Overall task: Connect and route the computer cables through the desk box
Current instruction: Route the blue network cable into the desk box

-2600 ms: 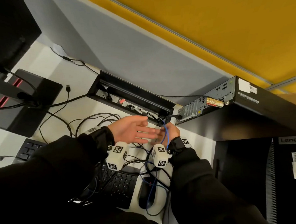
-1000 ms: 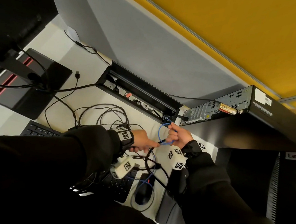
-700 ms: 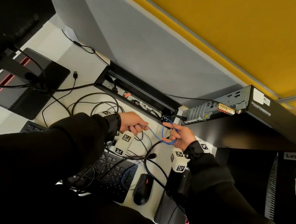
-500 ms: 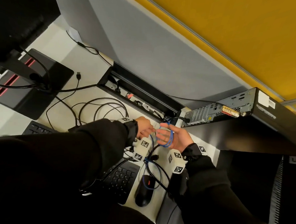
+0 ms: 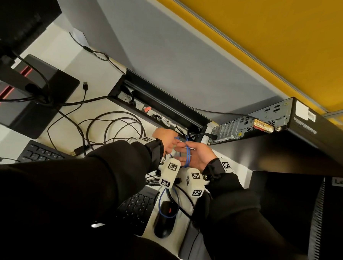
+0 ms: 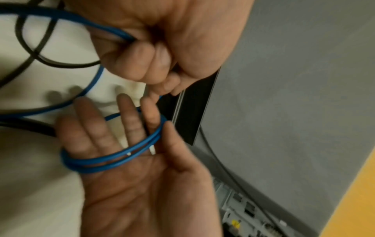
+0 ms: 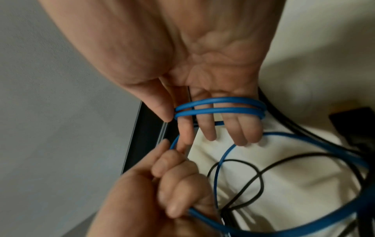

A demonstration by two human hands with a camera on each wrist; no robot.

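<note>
Coiling of the blue network cable (image 5: 187, 156) is judged to be the step in hand. Two turns are seen wound around the straight, slightly spread fingers (image 7: 205, 126) of the right hand (image 5: 197, 157), with the thumb laid against the loops at the index side. The free run of cable is gripped in the curled fingers of the left hand (image 5: 166, 138), just beside the right fingertips. For a neat bundle, each new turn should be laid beside the last under even, light tension, and the black cables (image 5: 115, 127) lying loose on the desk (image 5: 68, 114) should be kept out of the loops. The desk box (image 5: 158, 107) is recessed at the desk's rear edge; sockets and plugged leads are visible inside, though details cannot be told. Slack hangs looped near the mouse (image 5: 163, 219).
</note>
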